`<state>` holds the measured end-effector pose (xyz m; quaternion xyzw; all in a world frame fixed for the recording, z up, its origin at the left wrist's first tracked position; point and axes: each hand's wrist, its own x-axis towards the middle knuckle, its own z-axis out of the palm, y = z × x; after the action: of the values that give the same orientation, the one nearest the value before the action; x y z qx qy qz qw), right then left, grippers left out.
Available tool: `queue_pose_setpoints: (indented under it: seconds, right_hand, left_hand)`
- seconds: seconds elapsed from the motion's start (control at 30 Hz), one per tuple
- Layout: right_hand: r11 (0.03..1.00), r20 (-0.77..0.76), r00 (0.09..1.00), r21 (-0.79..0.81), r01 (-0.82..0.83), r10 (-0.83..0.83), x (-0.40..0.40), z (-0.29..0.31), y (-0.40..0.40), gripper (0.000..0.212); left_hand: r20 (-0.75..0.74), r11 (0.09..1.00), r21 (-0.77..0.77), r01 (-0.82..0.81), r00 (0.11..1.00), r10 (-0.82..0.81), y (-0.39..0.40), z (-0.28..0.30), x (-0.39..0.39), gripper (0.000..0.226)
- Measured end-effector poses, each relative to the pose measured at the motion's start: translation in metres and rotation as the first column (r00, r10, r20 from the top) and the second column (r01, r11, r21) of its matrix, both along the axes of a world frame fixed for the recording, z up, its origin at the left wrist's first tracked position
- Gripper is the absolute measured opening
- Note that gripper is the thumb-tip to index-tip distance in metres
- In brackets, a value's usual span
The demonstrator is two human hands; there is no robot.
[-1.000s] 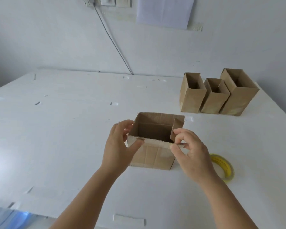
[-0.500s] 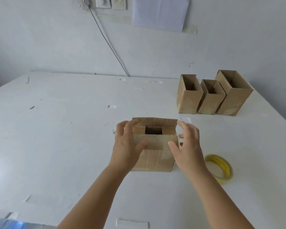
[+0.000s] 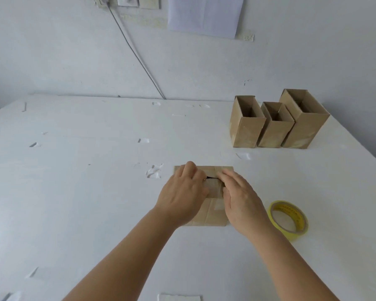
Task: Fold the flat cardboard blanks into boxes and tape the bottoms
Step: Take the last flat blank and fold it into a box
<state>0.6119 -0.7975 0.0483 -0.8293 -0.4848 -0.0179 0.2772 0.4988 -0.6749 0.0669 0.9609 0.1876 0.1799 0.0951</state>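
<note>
Cardboard box (image 3: pixel 211 211) sits near-centre on the white table (image 3: pixel 74 192), w/ both hands on top of it. Left hand (image 3: pixel 182 196) lies palm-down over the left part of the top, fingers fairly straight and pressing the flaps flat, not wrapped round anything. Right hand (image 3: pixel 241 198) does the same on the right part, fingers straight, pointing far-left and touching the left hand's fingertips approx. at the middle seam. Only a thin dark slit shows between the flaps there. Vs. 0.5 s ago: top was partly open then, w/ a rectangular gap showing, and the hands were at the box's sides, left thumb and right thumb on the near flap; now the flaps are folded down and both hands have moved on top. Vs. 1.0 s ago: box was fully open, fingers holding the near rim. Box hasn't shifted on the table. Yellow tape roll (image 3: pixel 289 220) lies flat just right of the box, near the right forearm, same spot as before. Three finished boxes (image 3: pixel 276 127) stand upright, open tops up, in a touching row at far right, unchanged. Wall behind has a cable (image 3: pixel 137 53) and a sheet of paper (image 3: pixel 204 16).
</note>
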Motion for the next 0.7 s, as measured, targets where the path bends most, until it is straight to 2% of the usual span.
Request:
queue_pose_setpoints:
  seconds: [0.13, 0.27, 0.33, 0.4, 0.47, 0.57, 0.63, 0.7]
  right_hand:
    - [0.995, -0.016, 1.0, -0.099, -0.026, 0.024, 0.0, -0.001, -0.001, 0.046]
    - [0.962, -0.019, 0.999, -0.27, -0.034, 0.03, 0.001, -0.009, -0.003, 0.052]
    - [0.954, -0.04, 0.998, -0.295, -0.048, 0.038, 0.002, -0.01, -0.001, 0.052]
    - [0.967, -0.131, 0.99, -0.24, -0.08, 0.049, 0.004, -0.008, 0.0, 0.051]
    - [0.992, -0.267, 0.962, -0.091, -0.088, 0.061, 0.004, -0.006, 0.0, 0.048]
    - [0.993, -0.418, 0.908, 0.113, 0.045, 0.007, 0.002, -0.009, -0.007, 0.046]
    - [0.978, -0.446, 0.888, 0.106, 0.18, -0.115, 0.008, -0.017, -0.016, 0.049]
    - [0.963, -0.378, 0.887, -0.058, 0.262, -0.264, 0.02, -0.027, -0.029, 0.053]
  left_hand:
    - [0.005, 0.998, -0.032, 0.047, 0.999, -0.046, -0.004, -0.003, 0.008, 0.044]
    - [-0.244, 0.994, 0.009, 0.109, 0.964, -0.104, -0.008, -0.02, 0.009, 0.055]
    - [-0.303, 0.994, 0.028, 0.11, 0.948, -0.096, -0.007, -0.025, 0.009, 0.057]
    - [-0.321, 0.993, 0.042, 0.109, 0.943, -0.09, -0.005, -0.025, 0.01, 0.057]
    - [-0.325, 0.993, 0.052, 0.102, 0.942, -0.08, -0.003, -0.025, 0.011, 0.057]
    - [-0.311, 0.995, 0.048, 0.091, 0.948, -0.072, -0.001, -0.025, 0.01, 0.058]
    - [-0.299, 0.995, 0.044, 0.084, 0.952, -0.067, -0.001, -0.024, 0.009, 0.058]
    - [-0.292, 0.996, 0.041, 0.082, 0.954, -0.067, -0.002, -0.023, 0.009, 0.058]
